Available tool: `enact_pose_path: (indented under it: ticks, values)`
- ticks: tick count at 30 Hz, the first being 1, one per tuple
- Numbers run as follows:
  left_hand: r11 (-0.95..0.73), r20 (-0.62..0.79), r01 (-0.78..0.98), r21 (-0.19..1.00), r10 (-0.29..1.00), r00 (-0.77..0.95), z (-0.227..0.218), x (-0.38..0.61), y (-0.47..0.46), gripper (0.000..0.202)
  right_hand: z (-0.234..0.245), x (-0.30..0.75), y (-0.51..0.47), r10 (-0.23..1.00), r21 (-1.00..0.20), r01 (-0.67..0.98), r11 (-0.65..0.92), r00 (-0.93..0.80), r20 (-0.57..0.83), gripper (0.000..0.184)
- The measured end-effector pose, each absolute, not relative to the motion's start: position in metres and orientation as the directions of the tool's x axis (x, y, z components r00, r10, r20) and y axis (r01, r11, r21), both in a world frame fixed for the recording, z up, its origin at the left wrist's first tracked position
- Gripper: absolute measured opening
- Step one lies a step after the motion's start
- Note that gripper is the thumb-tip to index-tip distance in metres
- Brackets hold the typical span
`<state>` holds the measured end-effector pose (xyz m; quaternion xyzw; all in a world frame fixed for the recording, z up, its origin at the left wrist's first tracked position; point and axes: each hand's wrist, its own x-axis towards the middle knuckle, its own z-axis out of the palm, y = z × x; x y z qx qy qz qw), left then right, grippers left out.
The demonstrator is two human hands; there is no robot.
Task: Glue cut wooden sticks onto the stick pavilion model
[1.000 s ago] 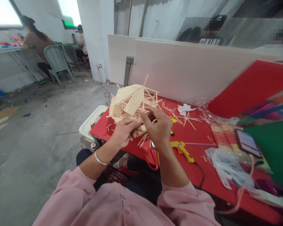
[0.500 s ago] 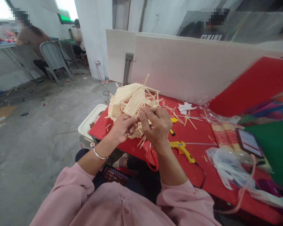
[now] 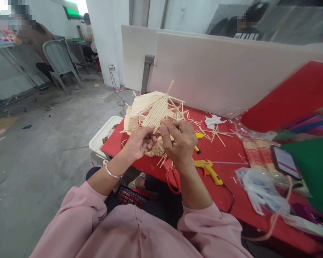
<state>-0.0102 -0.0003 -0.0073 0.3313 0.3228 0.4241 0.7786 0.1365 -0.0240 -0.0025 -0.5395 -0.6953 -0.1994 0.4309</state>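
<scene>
A model house built of thin wooden sticks (image 3: 150, 113) stands at the far left end of the red table, its slatted roof rising behind my hands. My left hand (image 3: 142, 141), with a silver bangle on the wrist, is in front of its near side with fingers curled in. Close beside it, my right hand (image 3: 180, 139) pinches thumb and forefinger together at the roof's lower edge. Whatever either hand grips is too small or hidden to make out. Both hands cover the model's lower front.
On the red table (image 3: 218, 197) lie a yellow glue gun (image 3: 210, 172), red-handled scissors (image 3: 173, 181), a yellow cutter (image 3: 197, 148), loose sticks (image 3: 218, 134), stick packs (image 3: 254, 154), a phone (image 3: 286, 163) and a plastic bag (image 3: 258, 190). White boards (image 3: 218, 71) stand behind. People sit further off.
My left hand has shifted slightly left, its thumb now drawn a little away from my right fingertips. The right hand stays pinched near the roof edge. The view has tilted slightly.
</scene>
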Motion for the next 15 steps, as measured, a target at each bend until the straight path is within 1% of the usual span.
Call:
enact_pose_path:
  ticks: [3,11,15]
  values:
    - [0.43,-0.237,-0.446,0.785,0.874,0.425,-0.009,-0.01,0.002,0.031,-0.003,0.137,-0.023,0.545,-0.162,0.922,0.352,-0.061,0.836,0.031]
    - [0.383,-0.176,-0.465,0.798,0.886,0.429,-0.004,-0.009,-0.002,0.025,-0.008,0.139,-0.021,0.423,-0.08,0.913,0.401,-0.107,0.9,0.025]
    - [0.371,-0.185,-0.443,0.817,0.894,0.407,0.002,-0.008,-0.004,0.026,-0.008,0.138,-0.02,0.382,-0.066,0.903,0.425,-0.113,0.917,0.023]
